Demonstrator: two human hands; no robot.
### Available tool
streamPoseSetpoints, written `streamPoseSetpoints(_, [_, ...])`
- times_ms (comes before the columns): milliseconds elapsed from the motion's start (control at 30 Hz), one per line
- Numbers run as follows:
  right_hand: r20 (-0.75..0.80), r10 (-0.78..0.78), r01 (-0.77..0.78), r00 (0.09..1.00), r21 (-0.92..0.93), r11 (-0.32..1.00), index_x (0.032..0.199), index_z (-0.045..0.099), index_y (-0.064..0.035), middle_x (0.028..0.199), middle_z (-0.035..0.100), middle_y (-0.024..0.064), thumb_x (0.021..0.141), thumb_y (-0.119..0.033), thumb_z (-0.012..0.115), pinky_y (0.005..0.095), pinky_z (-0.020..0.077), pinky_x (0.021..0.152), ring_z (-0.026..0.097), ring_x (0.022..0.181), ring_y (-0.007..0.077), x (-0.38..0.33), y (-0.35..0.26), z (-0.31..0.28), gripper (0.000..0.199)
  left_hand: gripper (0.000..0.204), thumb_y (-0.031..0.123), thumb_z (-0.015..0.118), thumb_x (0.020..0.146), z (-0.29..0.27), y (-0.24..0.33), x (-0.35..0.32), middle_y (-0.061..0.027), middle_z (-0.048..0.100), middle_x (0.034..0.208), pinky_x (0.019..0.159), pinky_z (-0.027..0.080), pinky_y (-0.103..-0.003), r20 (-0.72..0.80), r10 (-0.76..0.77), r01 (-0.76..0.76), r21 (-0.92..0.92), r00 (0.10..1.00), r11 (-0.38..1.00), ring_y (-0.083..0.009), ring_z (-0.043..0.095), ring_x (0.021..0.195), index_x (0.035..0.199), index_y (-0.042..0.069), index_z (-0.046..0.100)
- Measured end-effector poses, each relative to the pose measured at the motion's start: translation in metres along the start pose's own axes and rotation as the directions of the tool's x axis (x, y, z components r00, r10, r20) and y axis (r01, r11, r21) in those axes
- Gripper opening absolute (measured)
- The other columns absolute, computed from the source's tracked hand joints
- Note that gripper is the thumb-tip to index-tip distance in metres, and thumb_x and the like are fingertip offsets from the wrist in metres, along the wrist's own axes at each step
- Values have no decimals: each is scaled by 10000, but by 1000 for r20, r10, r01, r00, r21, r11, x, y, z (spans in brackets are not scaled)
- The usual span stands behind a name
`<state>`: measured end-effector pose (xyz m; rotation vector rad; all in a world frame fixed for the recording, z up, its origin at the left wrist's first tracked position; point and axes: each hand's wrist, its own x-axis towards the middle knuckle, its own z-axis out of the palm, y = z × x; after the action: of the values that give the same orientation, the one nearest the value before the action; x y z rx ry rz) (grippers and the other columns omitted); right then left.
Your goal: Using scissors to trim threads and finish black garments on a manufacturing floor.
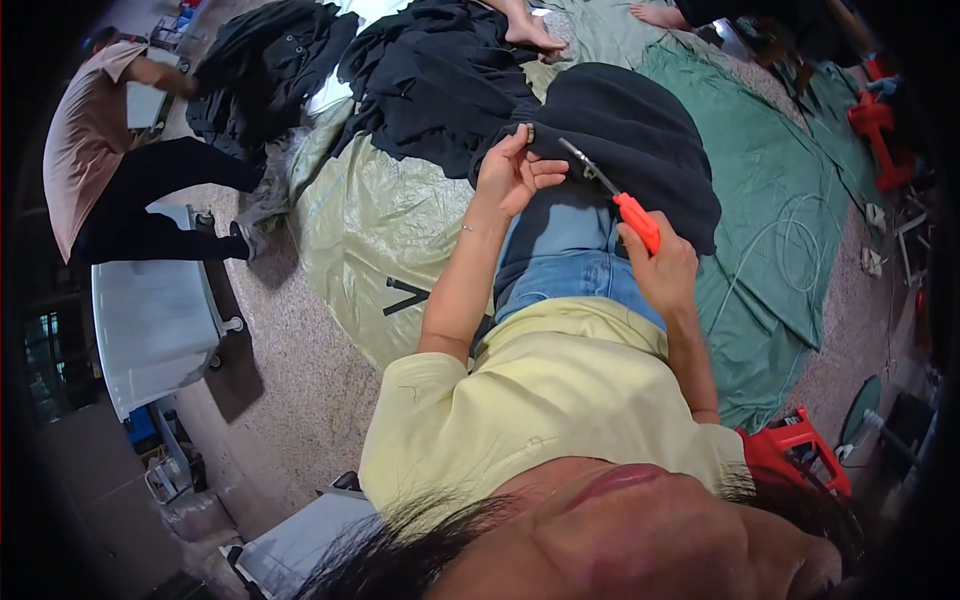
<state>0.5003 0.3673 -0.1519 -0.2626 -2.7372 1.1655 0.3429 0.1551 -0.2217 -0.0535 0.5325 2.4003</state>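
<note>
A black garment (630, 120) lies across my lap over blue jeans. At its left edge is my left hand (515, 178), palm turned up, thumb and forefinger closed on the cloth, other fingers curled loosely. A small pale piece sits by the thumb tip; I cannot make out what it is. My right hand (665, 268) is wrapped round the orange-red handle of a tool (637, 222) with a long thin metal shaft. That shaft points up and left over the garment, its tip a little right of my left fingers. Whether the tip touches the cloth I cannot tell.
Dark clothes (440, 80) lie heaped on a pale yellow-green sheet (370, 220) ahead. A green tarp (770, 230) with a loose pale cord spreads at right. A person in a pink shirt (95, 140) handles dark cloth at left, near a white wheeled table (155, 330). Bare feet (535, 30) show at the far side.
</note>
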Motion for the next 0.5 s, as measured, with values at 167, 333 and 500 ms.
streamPoseSetpoints(167, [-143,69,-55,987,106,993,985,638,-82,620,594,115,890,-284,691,379,451,547,605,556,312,-7,9,-18,229,200,212,687,885,43,-42,-5,-65,617,932,598,575,-345,-129,188,-8,803,974,595,-220,680,731,998,64,613])
streamPoseSetpoints(333, [-189,101,-86,977,84,993,989,637,-84,639,609,113,884,-273,700,378,455,552,614,572,314,-17,20,-30,225,347,183,816,710,8,-83,28,-98,548,900,588,463,-262,238,601,-224,969,763,-100,-151,573,692,866,-63,628])
streamPoseSetpoints(500, [-266,61,-62,962,2,998,972,633,-97,676,639,120,872,-276,708,404,468,549,638,609,341,-28,31,-38,218,171,192,586,961,32,-51,30,-98,666,805,587,613,-315,-248,35,9,175,968,985,-297,719,735,890,44,634])
